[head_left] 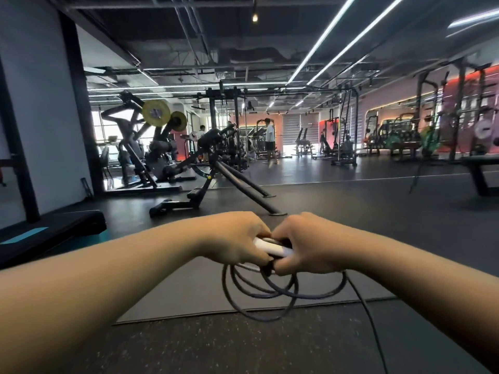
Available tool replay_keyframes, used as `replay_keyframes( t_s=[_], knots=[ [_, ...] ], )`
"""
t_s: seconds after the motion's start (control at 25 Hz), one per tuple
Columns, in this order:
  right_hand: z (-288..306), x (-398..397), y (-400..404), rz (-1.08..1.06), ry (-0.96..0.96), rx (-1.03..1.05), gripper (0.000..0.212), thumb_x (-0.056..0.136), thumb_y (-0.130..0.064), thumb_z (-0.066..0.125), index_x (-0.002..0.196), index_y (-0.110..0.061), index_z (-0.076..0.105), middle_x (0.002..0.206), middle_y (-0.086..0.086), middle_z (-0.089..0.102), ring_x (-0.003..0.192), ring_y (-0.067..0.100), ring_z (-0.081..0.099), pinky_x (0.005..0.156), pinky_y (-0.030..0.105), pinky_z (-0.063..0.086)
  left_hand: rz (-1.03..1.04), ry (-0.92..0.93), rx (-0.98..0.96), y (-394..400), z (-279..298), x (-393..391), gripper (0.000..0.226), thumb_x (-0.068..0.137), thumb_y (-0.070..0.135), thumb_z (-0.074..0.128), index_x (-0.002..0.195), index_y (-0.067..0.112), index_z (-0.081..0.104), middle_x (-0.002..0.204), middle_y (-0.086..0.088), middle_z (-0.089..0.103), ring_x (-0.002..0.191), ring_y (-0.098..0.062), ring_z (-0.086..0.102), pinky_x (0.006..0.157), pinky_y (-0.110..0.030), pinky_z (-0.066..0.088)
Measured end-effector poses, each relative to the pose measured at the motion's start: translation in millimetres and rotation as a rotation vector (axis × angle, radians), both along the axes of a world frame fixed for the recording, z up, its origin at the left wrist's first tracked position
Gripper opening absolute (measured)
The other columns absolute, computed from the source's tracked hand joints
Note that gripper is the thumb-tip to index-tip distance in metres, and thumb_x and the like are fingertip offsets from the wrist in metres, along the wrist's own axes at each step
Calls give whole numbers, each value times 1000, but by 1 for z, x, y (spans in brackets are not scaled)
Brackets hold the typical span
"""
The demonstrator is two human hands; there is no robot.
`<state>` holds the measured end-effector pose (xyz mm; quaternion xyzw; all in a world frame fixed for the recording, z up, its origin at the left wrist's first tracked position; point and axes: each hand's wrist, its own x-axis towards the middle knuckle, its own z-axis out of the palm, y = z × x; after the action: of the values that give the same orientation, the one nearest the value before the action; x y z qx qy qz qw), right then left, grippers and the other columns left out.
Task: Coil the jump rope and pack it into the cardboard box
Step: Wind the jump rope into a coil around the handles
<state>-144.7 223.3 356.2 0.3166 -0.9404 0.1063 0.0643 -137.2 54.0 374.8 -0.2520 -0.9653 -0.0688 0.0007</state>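
Observation:
A dark jump rope (270, 295) with white handles (271, 247) hangs in several loops below my hands. My left hand (232, 238) and my right hand (305, 244) are held close together at mid-frame, both closed around the handles and the top of the coil. One loose strand runs from the coil down to the lower right and out of the frame. No cardboard box is in view.
A grey mat (189, 298) lies on the dark gym floor under my hands. A black bench (216, 184) stands ahead, a step platform (51, 230) at the left, weight machines (145, 141) behind. A person (270, 141) stands far off.

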Motion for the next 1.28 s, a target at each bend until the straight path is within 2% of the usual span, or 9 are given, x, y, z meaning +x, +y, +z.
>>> replay_keyframes(
  t_s=[0.32, 0.44, 0.56, 0.64, 0.76, 0.92, 1.04, 1.12, 1.28],
  knots=[
    [8, -13, -13, 66, 160, 27, 21, 91, -31, 65, 99, -13, 70, 77, 3, 64, 63, 19, 51, 56, 32, 38, 193, 69, -51, 1, 28, 4, 15, 81, 28, 73, 95, 22, 74, 83, 1, 70, 69, -14, 57, 62, -29, 43],
    [7, -16, -19, 92, 244, 101, 24, 91, -32, 64, 102, -12, 70, 90, 9, 72, 77, 27, 63, 67, 36, 49, 210, -57, 3, 10, 36, 1, 23, 81, 27, 75, 98, 12, 76, 91, -8, 74, 80, -22, 64, 71, -29, 47],
    [11, -13, -5, 152, 263, 32, 25, 83, -32, 74, 100, -15, 74, 93, 4, 70, 81, 22, 62, 71, 37, 50, 148, -239, 143, 5, 25, 4, 16, 88, 17, 68, 98, 5, 70, 72, -4, 68, 67, -20, 67, 60, -21, 48],
    [16, -9, 8, 151, 224, 39, 35, 80, -45, 78, 105, -21, 73, 97, -3, 66, 84, 14, 58, 72, 32, 49, 84, -138, 8, -6, 17, 8, 12, 92, 29, 66, 89, 17, 68, 62, 4, 64, 57, -12, 61, 56, -22, 46],
    [27, -10, 27, 130, 68, 54, 47, 74, -68, 74, 85, -22, 75, 63, -14, 61, 58, 2, 53, 52, 16, 37, 40, 25, -252, -26, 15, 12, 25, 95, 47, 60, 82, 26, 59, 74, 1, 66, 67, -17, 59, 63, -30, 45],
    [41, -29, 67, 18, 44, -91, 62, 77, -70, 69, 55, -14, 52, 50, -2, 42, 44, 11, 41, 48, 26, 38, 125, 42, -438, -65, 18, 16, 29, 94, 55, 56, 88, 27, 63, 76, 10, 59, 66, -10, 52, 65, -27, 43],
    [29, -38, 81, -32, -12, -347, 58, 84, -65, 65, 61, -13, 53, 55, 5, 40, 45, 18, 45, 45, 32, 44, 170, -25, -53, -91, 11, 19, 37, 92, 58, 57, 84, 22, 61, 67, 9, 56, 56, -8, 46, 57, -20, 39],
    [15, -41, 77, -28, -86, -548, 53, 92, -61, 57, 68, -14, 58, 62, 5, 41, 48, 18, 38, 46, 29, 36, 184, -43, 392, -91, 2, 21, 49, 87, 60, 58, 85, 11, 60, 67, 4, 55, 57, -10, 48, 57, -23, 41],
    [-22, -40, 54, 161, -529, -1026, 23, 93, -24, 65, 104, -6, 73, 75, 8, 40, 56, 12, 30, 54, 30, 23, 148, -162, 1341, -49, -18, 26, 34, 89, 46, 60, 86, 13, 54, 71, 0, 54, 60, -10, 51, 62, -26, 50]
  ],
)
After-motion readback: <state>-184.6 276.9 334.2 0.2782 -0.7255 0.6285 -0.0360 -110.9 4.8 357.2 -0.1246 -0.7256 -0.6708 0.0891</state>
